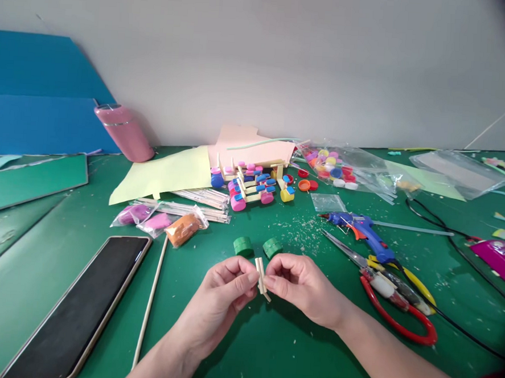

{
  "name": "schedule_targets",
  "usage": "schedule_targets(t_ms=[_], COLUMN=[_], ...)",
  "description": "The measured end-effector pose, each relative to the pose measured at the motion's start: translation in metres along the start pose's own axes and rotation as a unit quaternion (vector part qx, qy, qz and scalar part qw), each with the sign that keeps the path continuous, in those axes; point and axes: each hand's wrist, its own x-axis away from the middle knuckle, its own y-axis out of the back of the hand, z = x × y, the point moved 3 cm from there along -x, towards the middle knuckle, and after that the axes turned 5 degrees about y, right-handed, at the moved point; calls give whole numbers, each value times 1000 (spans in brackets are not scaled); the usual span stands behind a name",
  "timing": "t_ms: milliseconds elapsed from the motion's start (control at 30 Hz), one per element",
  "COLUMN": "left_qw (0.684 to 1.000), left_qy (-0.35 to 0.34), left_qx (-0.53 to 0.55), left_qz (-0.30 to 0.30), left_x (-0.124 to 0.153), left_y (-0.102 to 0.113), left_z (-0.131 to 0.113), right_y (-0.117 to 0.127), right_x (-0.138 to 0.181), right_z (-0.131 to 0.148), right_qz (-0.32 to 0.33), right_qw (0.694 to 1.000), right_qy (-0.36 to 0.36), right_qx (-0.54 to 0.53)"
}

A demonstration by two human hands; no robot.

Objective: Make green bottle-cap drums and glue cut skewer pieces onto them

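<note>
Short pale wooden stick pieces (pixel 260 274) are held upright side by side between my two hands, low above the green table. My left hand (pixel 224 293) pinches them from the left with thumb and forefinger. From the right, the thumb and fingers of my right hand (pixel 304 286) press on the same pieces. Their lower ends stick out below my fingertips, and my fingers partly cover them. Just beyond my hands, two green bottle caps (pixel 243 246) stand apart on the table, the right one close behind my right fingers.
A phone (pixel 78 309) and a long stick (pixel 150 299) lie left. Bagged clay (pixel 185 227) and bundled sticks (pixel 200 210) lie beyond. Colourful cap-and-stick pieces (pixel 252 186) stand mid-back. Right are a blue glue gun (pixel 357 227), scissors (pixel 400 295) and cables. A pink tumbler (pixel 125 133) leans at the wall.
</note>
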Motion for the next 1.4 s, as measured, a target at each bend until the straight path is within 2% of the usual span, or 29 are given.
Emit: schedule_targets(t_ms=[200,400,533,767,900,1000,1133,1233,1400], left_qw=[1000,999,998,994,996,995,991,988,978], left_qy=[3,40,41,1,4,-2,-55,-90,-118], left_qx=[8,-19,-53,-101,-83,-73,-35,4,-8], left_qz=[12,28,5,-42,-45,-69,-118,-129,-170], left_x=[-2,-1,0,2,1,1,1,2,3], left_y=[0,-1,-2,-4,-3,-1,3,3,7], left_z=[1,5,5,2,3,3,1,-2,-4], right_y=[1,2,2,4,4,4,4,5,7], right_x=[0,0,-1,-2,-2,-2,-1,-1,-2], right_z=[0,1,0,-2,-3,-3,-1,-1,-2], right_qz=[-5,-25,-36,-52,-52,-54,-64,-72,-81], right_qw=[1000,999,999,998,997,997,996,994,993], right_qy=[0,5,-2,-9,-12,-10,-4,0,0], right_qx=[-6,-21,-13,-31,-47,-53,-67,-77,-88])
